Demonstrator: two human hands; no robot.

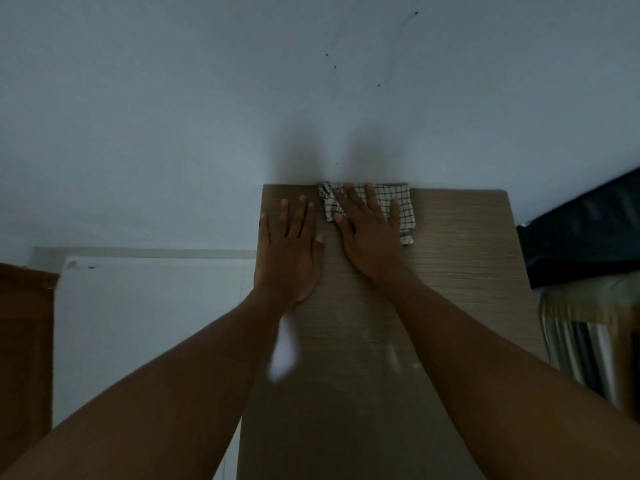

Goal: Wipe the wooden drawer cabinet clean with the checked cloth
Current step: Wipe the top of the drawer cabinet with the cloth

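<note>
The wooden drawer cabinet (460, 258) fills the lower middle of the head view; I see its flat top running up to the wall. The checked cloth (403, 202), white with dark lines, lies crumpled at the far edge of the top, against the wall. My right hand (369, 233) lies flat on the cloth with fingers spread, pressing it down. My left hand (289, 252) rests flat on the bare wood just left of the cloth, near the cabinet's left edge, holding nothing.
A pale wall (207, 116) stands directly behind the cabinet. A dark bag or cover (585, 233) and striped fabric (581, 341) lie to the right. White floor and a brown wooden piece (24, 334) are on the left.
</note>
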